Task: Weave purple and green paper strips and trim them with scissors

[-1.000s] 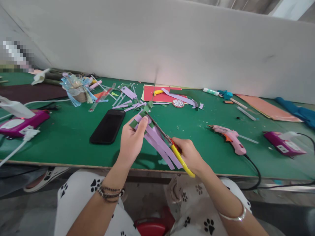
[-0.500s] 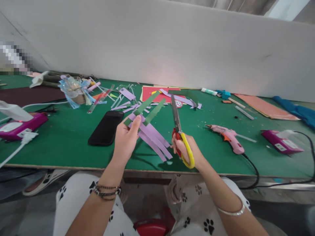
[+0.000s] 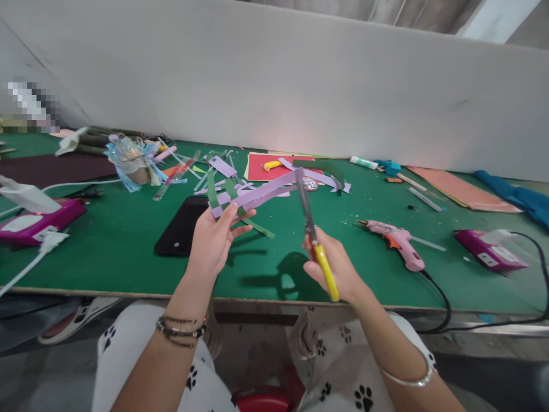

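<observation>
My left hand pinches a woven piece of purple and green paper strips, held up above the green table. The purple strips stretch out to the right, almost level. My right hand grips yellow-handled scissors, blades pointing up and away. The blade tips meet the far ends of the purple strips. A black phone lies on the table just under and left of my left hand.
Loose paper strips, red paper and a small bouquet lie further back. A pink glue gun with its cord rests to the right. Purple devices sit at both sides. A white wall backs the table.
My left hand has turned the woven piece so its purple strips point right instead of hanging down. The scissors left the piece, swung upright, and now touch the strip ends.
</observation>
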Motion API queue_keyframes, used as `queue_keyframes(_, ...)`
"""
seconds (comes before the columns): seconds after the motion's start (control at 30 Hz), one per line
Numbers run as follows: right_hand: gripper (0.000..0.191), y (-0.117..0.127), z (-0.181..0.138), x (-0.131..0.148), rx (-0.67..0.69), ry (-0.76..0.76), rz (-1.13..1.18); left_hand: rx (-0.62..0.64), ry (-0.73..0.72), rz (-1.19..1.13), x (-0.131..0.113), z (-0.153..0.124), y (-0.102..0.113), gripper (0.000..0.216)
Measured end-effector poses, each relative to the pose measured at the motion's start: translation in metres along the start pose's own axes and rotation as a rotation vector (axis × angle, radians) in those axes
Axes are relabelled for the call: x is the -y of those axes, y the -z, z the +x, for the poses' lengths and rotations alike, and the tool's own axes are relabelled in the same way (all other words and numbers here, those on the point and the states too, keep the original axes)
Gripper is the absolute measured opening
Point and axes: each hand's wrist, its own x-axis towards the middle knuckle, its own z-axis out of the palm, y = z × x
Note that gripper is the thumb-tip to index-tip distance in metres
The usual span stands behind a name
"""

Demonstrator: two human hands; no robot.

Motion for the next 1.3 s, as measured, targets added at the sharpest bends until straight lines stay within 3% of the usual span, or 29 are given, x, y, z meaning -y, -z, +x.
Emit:
queue_keyframes(0.17, 0.05, -0.009, 0.0, 0.01, 0.101, -0.006, -0.32, -0.06, 0.194, -0.192, -0.004, -0.003, -0.007, 0.009)
queue_keyframes(0.4, 0.058, -0.014, -0.002, 0.005, 0.077, 0.013, -0.463, -0.075, 0.423, -0.36, -0.011, -0.005, -0.009, 0.023)
queue_keyframes(0.53, 0.059, -0.014, -0.001, 0.005, 0.053, -0.001, -0.475, -0.095, 0.327, -0.346, -0.008, -0.005, -0.008, 0.01)
queue_keyframes(0.73, 0.055, -0.014, 0.0, 0.007, 0.09, -0.053, -0.491, -0.01, 0.049, -0.16, 0.002, -0.008, -0.007, 0.034)
queue_keyframes(0.97, 0.046, -0.013, 0.001, 0.011, 0.154, -0.099, -0.34, 0.048, -0.228, 0.147, 0.01, -0.008, 0.001, 0.026)
queue_keyframes(1.3, 0.048, -0.015, 0.002, 0.012, 0.098, -0.104, -0.358, 0.077, -0.399, 0.445, -0.005, -0.02, -0.005, 0.023)
